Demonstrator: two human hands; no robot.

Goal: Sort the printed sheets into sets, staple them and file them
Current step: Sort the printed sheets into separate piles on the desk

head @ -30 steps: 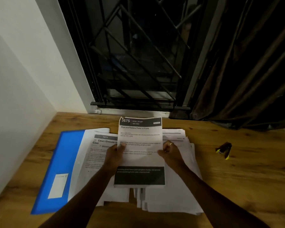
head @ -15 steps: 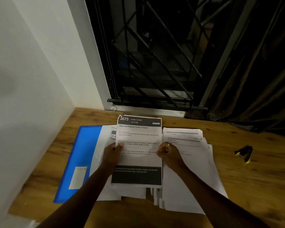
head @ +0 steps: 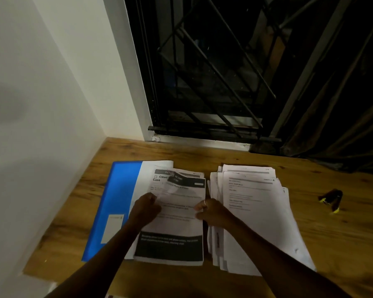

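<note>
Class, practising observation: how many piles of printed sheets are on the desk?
2. One pile lies on the blue folder, its top sheet gripped by left hand and right hand; the other pile lies right of it. None seems hidden.

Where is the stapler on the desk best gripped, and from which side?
Probably across its dark middle, from above: the stapler lies alone on the desk, right of the paper pile, nearest the right hand, which pinches a sheet.
</note>
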